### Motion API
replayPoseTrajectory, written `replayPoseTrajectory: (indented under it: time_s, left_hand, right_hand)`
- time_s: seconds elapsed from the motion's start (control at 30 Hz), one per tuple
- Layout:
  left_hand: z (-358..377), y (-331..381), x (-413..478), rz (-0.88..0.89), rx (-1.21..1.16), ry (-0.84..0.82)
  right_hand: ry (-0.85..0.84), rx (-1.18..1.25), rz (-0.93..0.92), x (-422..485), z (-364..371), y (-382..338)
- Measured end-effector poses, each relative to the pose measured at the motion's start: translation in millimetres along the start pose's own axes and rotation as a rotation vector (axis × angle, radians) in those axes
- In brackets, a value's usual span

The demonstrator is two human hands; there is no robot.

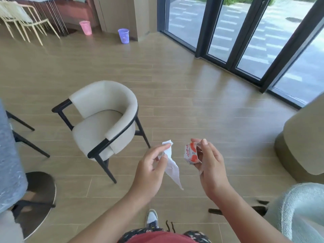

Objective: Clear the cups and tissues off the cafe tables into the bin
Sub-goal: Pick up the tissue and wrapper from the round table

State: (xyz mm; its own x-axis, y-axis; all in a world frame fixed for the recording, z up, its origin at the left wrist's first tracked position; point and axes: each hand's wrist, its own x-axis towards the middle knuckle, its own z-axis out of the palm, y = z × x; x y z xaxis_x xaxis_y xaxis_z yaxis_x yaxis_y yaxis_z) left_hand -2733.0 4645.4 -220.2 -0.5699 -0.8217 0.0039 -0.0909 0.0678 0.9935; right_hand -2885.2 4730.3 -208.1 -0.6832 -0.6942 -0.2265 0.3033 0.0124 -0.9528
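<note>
My left hand (150, 168) pinches a crumpled white tissue (172, 168) that hangs down from its fingers over the floor. A crushed white paper cup with orange print (191, 153) is gripped in my right hand (209, 162), thumb on its rim. Both hands are held out in front of me at waist height, a short gap between them. Far across the room stand two small mesh bins against the wall, a purple bin (123, 36) and a pink bin (85, 27).
A cream armchair with black legs (105, 120) stands just left of my hands. A grey table edge (10, 155) and its round base (38, 195) are at the left. Another chair (301, 207) and a beige pillar (301, 141) are at right. Glass doors (245, 32) run along the back right.
</note>
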Motion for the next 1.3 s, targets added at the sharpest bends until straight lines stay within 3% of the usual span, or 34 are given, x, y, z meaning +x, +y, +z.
replayPoseTrajectory:
  time_s: [0.23, 0.5, 0.87, 1.3]
  left_hand:
    - [-12, 7, 144, 0.016, 0.019, -0.057]
    - [25, -11, 326, -0.015, 0.024, -0.076]
    - [80, 24, 591, -0.023, 0.008, 0.108]
    - [53, 0, 839, -0.019, -0.038, 0.218]
  right_hand:
    - [0.060, 0.021, 0.004, 126, 32, -18]
    - [0.078, 0.052, 0.006, 309, 34, -33]
    - [-0.102, 0.008, -0.002, 600, 55, -135]
    - [-0.136, 0.013, 0.042, 842, 132, -154]
